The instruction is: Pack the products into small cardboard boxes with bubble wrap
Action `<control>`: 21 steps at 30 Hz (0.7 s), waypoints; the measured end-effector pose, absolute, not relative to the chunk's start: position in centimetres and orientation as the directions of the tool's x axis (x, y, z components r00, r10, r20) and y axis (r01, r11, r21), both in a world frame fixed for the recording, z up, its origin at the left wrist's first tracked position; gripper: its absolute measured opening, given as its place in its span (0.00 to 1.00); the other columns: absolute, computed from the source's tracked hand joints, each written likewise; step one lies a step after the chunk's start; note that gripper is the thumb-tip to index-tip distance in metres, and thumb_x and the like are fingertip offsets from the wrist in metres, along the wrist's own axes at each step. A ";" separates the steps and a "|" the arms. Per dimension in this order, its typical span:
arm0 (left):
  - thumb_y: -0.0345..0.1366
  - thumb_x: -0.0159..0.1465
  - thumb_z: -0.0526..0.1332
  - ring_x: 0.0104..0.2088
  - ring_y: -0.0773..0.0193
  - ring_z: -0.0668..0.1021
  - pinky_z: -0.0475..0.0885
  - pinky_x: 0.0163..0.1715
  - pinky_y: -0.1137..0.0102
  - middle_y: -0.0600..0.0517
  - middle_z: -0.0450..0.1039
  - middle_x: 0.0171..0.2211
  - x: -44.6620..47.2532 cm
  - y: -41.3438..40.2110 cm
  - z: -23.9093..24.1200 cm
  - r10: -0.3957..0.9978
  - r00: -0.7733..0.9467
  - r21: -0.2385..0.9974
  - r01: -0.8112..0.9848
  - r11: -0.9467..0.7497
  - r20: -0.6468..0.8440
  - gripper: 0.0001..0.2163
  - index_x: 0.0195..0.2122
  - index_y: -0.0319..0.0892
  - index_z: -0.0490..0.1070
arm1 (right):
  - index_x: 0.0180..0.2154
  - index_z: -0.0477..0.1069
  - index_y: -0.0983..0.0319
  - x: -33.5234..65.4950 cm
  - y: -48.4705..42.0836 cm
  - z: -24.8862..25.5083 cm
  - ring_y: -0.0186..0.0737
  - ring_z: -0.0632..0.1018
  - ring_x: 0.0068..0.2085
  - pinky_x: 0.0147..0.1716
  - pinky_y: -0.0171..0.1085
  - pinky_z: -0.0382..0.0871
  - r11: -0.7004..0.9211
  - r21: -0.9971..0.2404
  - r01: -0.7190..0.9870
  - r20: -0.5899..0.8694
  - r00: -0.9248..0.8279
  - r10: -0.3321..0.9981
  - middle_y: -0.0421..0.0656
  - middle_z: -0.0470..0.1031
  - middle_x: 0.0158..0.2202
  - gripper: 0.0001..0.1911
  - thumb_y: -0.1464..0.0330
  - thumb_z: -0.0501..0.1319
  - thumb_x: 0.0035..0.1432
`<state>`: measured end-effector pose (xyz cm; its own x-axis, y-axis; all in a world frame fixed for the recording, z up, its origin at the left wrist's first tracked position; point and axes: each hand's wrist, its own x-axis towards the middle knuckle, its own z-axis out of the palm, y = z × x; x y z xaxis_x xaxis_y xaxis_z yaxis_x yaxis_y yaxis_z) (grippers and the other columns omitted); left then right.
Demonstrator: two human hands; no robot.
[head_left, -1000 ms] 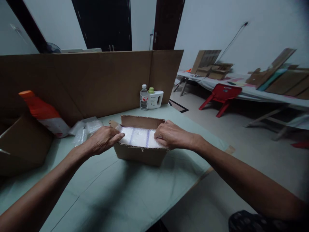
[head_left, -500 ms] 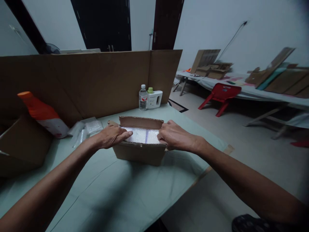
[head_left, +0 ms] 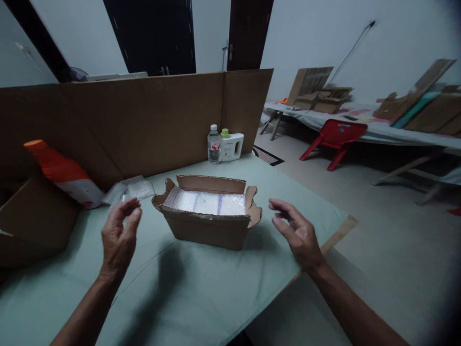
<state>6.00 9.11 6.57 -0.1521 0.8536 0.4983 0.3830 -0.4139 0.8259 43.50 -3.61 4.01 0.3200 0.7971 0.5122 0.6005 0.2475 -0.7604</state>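
A small cardboard box (head_left: pixel 205 231) stands on the table with its top flaps up and its side flaps bent outward. Inside it lie white packs in bubble wrap (head_left: pixel 208 203), filling it close to the rim. My left hand (head_left: pixel 120 235) is in the air to the left of the box, holding nothing, with thumb and fingers apart. On the other side, my right hand (head_left: pixel 297 230) is raised clear of the box, its fingers loosely curved and apart with nothing between them.
The table (head_left: pixel 201 293) has a pale green cover. A water bottle (head_left: pixel 213 146) and a white jug (head_left: pixel 231 147) stand by the cardboard screen (head_left: pixel 154 125). Leftward are an orange-and-white bottle (head_left: pixel 68 175), bubble-wrap bags (head_left: pixel 139 187) and a larger carton (head_left: pixel 39 221). A red chair (head_left: pixel 334 139) stands beyond.
Both hands have let go of the box's ends and moved outward, left and right. The side flaps now show, spread outward, and more of the wrapped packs is visible.
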 end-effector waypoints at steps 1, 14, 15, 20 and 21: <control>0.50 0.62 0.63 0.49 0.55 0.77 0.70 0.54 0.60 0.47 0.77 0.47 6.1 9.1 5.5 0.882 -0.104 0.838 0.380 -0.392 0.460 0.21 0.51 0.43 0.74 | 0.59 0.68 0.57 43.3 -3.9 2.4 0.51 0.76 0.55 0.52 0.48 0.71 0.232 -0.804 0.548 0.459 0.322 0.828 0.49 0.75 0.55 0.24 0.56 0.59 0.65; 0.54 0.55 0.68 0.61 0.45 0.72 0.66 0.60 0.55 0.41 0.71 0.60 12.8 14.5 2.9 0.931 0.256 0.962 -0.157 -0.224 0.259 0.39 0.64 0.40 0.63 | 0.68 0.52 0.56 37.8 0.7 -0.4 0.59 0.64 0.66 0.65 0.58 0.57 0.289 -0.846 0.448 0.430 0.252 0.867 0.51 0.62 0.66 0.43 0.47 0.63 0.59; 0.54 0.56 0.67 0.61 0.45 0.71 0.65 0.61 0.55 0.41 0.71 0.60 13.0 14.5 2.6 0.930 0.250 0.957 -0.183 -0.226 0.268 0.38 0.64 0.40 0.62 | 0.69 0.51 0.56 37.7 0.9 -1.0 0.59 0.62 0.67 0.66 0.58 0.55 0.283 -0.854 0.436 0.424 0.268 0.865 0.51 0.60 0.67 0.44 0.47 0.62 0.59; 0.53 0.58 0.66 0.63 0.45 0.69 0.61 0.64 0.55 0.41 0.68 0.63 13.2 11.9 1.9 0.934 0.150 0.939 -0.170 -0.300 0.325 0.37 0.64 0.40 0.62 | 0.69 0.51 0.59 37.0 0.8 -3.2 0.57 0.63 0.67 0.66 0.56 0.55 0.297 -0.887 0.354 0.419 0.347 0.839 0.53 0.62 0.67 0.41 0.48 0.60 0.62; 0.53 0.58 0.66 0.64 0.45 0.69 0.61 0.65 0.55 0.41 0.68 0.63 12.9 10.8 1.9 0.933 0.128 0.935 -0.159 -0.316 0.337 0.37 0.65 0.41 0.62 | 0.68 0.51 0.59 36.7 0.5 -3.4 0.57 0.65 0.66 0.65 0.55 0.58 0.305 -0.887 0.345 0.423 0.349 0.836 0.53 0.63 0.66 0.40 0.49 0.60 0.63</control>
<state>12.91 10.81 1.85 0.1279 0.9328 0.3369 -0.1593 -0.3159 0.9353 36.69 0.48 -3.39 0.3489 0.8361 0.4234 0.3454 0.3053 -0.8874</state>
